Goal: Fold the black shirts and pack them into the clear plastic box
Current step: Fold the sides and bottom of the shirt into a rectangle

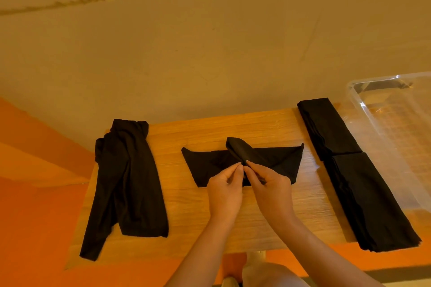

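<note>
At the middle of the table (177, 207), left of the clear plastic box (396, 137), folding is under way: the left hand (225, 190) and right hand (271, 190) each pinch the near fold of the half-folded shirt (210, 165), their grip closed on cloth. Next, probably, the fold must be laid flat. Two folded shirts (345, 170) wait beside the box; an unfolded shirt (130, 181) lies far from it.
</note>
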`<state>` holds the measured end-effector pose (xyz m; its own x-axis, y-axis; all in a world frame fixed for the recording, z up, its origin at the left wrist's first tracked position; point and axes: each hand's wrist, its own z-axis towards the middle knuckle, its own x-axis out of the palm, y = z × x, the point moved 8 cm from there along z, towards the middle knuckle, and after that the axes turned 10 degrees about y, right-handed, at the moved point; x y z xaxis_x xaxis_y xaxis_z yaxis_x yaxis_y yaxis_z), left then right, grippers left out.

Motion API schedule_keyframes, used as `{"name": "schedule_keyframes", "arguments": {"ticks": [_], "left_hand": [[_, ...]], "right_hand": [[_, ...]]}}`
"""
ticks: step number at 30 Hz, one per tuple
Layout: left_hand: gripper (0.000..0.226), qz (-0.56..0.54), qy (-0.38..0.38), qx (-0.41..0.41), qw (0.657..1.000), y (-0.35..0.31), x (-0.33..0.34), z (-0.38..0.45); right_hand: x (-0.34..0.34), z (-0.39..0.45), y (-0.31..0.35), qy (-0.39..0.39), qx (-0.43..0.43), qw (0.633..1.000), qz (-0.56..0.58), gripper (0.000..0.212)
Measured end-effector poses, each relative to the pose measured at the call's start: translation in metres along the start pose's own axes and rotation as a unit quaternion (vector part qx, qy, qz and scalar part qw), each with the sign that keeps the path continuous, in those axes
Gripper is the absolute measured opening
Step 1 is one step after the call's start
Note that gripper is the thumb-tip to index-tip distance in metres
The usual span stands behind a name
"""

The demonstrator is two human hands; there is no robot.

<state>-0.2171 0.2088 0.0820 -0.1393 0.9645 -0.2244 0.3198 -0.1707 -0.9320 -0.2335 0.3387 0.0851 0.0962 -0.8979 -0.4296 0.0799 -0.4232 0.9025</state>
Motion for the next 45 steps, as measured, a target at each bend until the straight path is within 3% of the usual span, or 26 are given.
{"name": "schedule_keyframes", "arguments": {"ticks": [5,12,16,18,23,26,28,32,38,45], "left_hand": [[0.018,-0.039,0.011,-0.027,0.999,0.002,0.002,-0.009],[0.031,-0.129,0.031,-0.098,0.986,0.013,0.012,-0.021],[0.042,-0.193,0.089,-0.137,0.967,0.022,0.017,-0.019],[0.046,-0.22,0.119,-0.142,0.958,0.022,0.019,-0.016],[0.051,-0.222,0.171,-0.167,0.946,0.021,0.019,-0.005],[0.038,-0.145,0.194,-0.172,0.955,0.021,0.022,0.007],[0.025,-0.055,0.165,-0.165,0.971,0.022,0.016,0.023],[0.025,0.122,0.083,-0.133,0.98,0.031,-0.006,0.073],[0.043,0.3,0.117,-0.095,0.942,0.033,0.006,0.144],[0.034,0.446,0.181,-0.057,0.875,0.038,0.026,0.172]], "right_hand": [[0.006,-0.006,-0.001,-0.002,-0.024,0.999,-0.047,0.023],[0.012,-0.01,-0.009,0.044,-0.001,0.999,-0.024,0.038],[0.007,-0.003,-0.016,0.078,0.011,0.997,-0.005,0.026],[0.003,0.001,-0.012,0.074,-0.031,0.995,-0.056,0.023],[-0.002,0.008,-0.008,0.041,-0.116,0.964,-0.233,0.04],[-0.01,0.012,-0.011,0.019,-0.106,0.969,-0.221,0.023],[-0.018,0.015,-0.02,0.012,-0.063,0.985,-0.157,0.011],[-0.028,0.02,-0.025,0.046,-0.016,0.998,-0.033,0.022],[-0.038,0.021,-0.029,0.069,-0.025,0.997,0.021,0.023],[-0.046,0.021,-0.031,0.077,-0.043,0.996,0.026,0.018]]}}
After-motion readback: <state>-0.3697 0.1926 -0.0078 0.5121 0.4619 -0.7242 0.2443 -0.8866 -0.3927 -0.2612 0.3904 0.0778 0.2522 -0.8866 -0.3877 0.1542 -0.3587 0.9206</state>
